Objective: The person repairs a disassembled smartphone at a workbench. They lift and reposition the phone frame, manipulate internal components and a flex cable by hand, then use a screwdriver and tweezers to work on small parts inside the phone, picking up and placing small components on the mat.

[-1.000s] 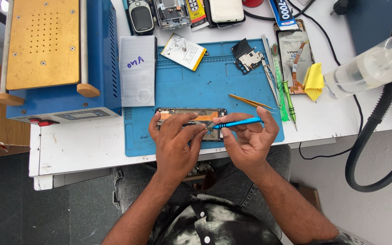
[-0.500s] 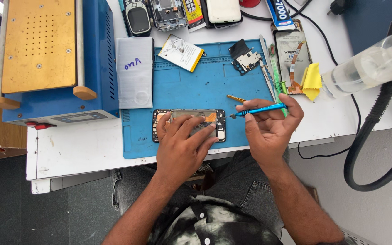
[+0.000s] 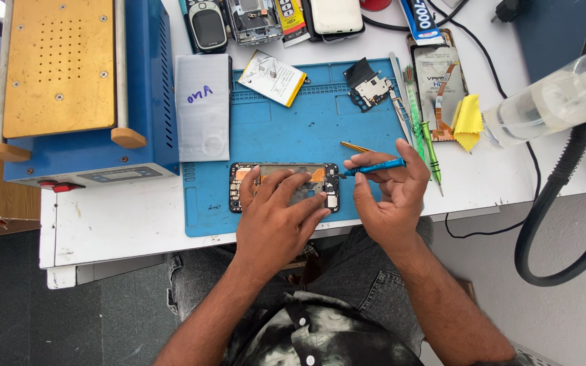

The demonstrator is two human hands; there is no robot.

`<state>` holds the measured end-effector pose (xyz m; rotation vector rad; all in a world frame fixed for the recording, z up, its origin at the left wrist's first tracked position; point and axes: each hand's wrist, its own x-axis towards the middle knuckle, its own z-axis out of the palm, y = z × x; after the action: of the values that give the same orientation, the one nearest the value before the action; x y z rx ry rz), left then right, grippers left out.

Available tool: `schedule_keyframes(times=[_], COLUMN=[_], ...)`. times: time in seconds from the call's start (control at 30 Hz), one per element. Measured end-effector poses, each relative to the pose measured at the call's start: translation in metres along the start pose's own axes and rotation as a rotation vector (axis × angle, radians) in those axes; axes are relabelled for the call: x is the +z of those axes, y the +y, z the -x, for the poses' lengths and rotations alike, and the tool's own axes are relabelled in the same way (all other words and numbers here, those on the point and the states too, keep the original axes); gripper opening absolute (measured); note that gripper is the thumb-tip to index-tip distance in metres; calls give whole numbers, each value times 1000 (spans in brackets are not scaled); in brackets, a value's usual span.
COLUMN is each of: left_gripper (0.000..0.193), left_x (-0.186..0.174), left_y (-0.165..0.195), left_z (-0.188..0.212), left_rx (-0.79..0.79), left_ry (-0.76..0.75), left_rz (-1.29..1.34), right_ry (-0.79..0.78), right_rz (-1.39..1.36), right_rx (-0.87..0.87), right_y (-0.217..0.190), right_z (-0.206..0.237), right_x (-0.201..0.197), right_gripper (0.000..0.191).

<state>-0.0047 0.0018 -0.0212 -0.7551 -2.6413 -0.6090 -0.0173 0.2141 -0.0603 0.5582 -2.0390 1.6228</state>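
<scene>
Opened phone (image 3: 285, 186) lies crosswise on mat; left hand (image 3: 276, 220) flat on it; right hand (image 3: 391, 196) pinches blue screwdriver (image 3: 374, 167), tip leftward.

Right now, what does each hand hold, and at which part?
The right hand pinches a blue screwdriver near the middle of its shaft. The left hand grips nothing; its fingers press flat on the opened phone.

Matt blue rubbery mat (image 3: 286, 135), brushed metal plate (image 3: 202, 107), glossy clear plastic bottle (image 3: 551, 102).

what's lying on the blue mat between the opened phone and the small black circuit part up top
In the head view, mostly bare blue mat separates the opened phone from the black circuit part. Only thin gold tweezers lie there, just above the blue screwdriver in the right hand.
</scene>
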Motion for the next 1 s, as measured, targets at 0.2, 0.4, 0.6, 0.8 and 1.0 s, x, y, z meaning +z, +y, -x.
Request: schedule_keyframes(times=[0.2, 0.4, 0.6, 0.8, 1.0], left_gripper=[24, 24, 23, 24, 26], left_x=[-1, -1, 0, 1, -1], left_y=[0, 0, 0, 0, 0], left_z=[0, 0, 1, 1, 0], left_rx=[9, 7, 11, 10, 61], left_ry=[5, 3, 3, 5, -25], left_rz=[2, 3, 0, -10, -29], right_ry=[2, 51, 19, -5, -96], right_rz=[2, 13, 24, 36, 65], right_rx=[-15, -47, -59, -47, -85], right_y=[2, 1, 4, 2, -11], right_z=[2, 6, 6, 5, -5], right_x=[-1, -3, -3, -2, -6], right_gripper=[74, 76, 76, 76, 63])
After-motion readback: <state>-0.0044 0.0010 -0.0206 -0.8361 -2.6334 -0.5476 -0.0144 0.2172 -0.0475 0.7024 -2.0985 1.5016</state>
